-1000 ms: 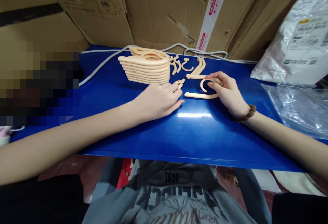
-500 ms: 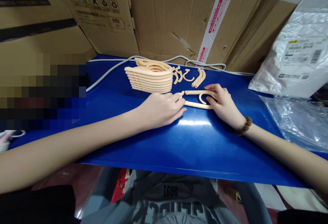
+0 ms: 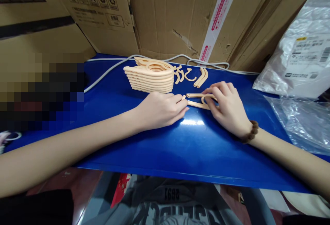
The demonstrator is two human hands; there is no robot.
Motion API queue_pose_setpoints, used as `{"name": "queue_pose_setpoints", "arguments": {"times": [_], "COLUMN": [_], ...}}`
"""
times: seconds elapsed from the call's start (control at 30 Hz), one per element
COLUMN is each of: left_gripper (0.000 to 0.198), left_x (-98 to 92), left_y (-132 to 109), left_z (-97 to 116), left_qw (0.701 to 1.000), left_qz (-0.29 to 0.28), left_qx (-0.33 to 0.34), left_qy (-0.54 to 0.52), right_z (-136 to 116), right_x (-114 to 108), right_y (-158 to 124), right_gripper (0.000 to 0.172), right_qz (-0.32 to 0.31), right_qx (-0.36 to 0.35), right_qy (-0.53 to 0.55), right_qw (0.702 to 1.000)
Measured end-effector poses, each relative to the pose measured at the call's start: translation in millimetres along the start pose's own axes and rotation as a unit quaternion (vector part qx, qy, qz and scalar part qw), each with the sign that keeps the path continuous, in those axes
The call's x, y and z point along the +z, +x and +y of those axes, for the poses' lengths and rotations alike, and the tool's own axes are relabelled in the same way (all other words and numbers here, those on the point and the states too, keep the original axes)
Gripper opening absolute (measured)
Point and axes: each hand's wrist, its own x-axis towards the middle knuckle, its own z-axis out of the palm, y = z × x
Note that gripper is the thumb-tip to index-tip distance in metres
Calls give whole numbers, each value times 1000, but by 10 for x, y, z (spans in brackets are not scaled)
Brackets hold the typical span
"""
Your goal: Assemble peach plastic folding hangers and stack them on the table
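My left hand [image 3: 165, 111] is closed around a small cream plastic piece [image 3: 184, 97], whose tip pokes out by the fingertips. Cream hanger arms [image 3: 198, 104] lie on the blue table just right of it, their left ends apart. My right hand [image 3: 224, 107] grips their right end, fingers bent over it and hiding part of the curved middle. Behind my left hand stands a stack of cream folded hangers [image 3: 151, 77]. Several small loose hooks [image 3: 190, 75] and a pair of short curved arms [image 3: 201, 78] lie right of the stack.
Cardboard boxes [image 3: 165, 19] line the back of the blue table [image 3: 180, 153], with a white cable [image 3: 108, 70] in front of them. A white plastic parcel [image 3: 296, 60] and clear plastic wrap [image 3: 301, 122] are at the right.
My right hand has rolled further over the hanger arms, and their left ends now sit closer together. Less of the small piece shows at my left fingertips.
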Motion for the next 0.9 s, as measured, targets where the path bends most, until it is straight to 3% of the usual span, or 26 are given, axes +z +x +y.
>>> {"name": "queue_pose_setpoints", "arguments": {"times": [0.13,0.33,0.67,0.9], "left_gripper": [29,26,36,28], "left_x": [2,6,85,47], "left_y": [-2,-5,-27,-1], "left_z": [-17,-7,-8,3], "left_qw": [1000,1000,994,987], "left_qz": [10,-3,-108,-142], "left_qx": [0,-12,-27,-65], "left_qy": [8,12,-8,-46], "right_z": [-93,-87,-94,-118], "right_x": [-77,-102,-88,-76], "right_y": [-1,-36,-23,-8], "right_gripper": [19,24,26,26], "right_qz": [-7,-23,-57,-58], "right_qx": [-93,-148,-144,-149], "right_qy": [-21,-18,20,23], "right_qw": [995,989,988,987]}}
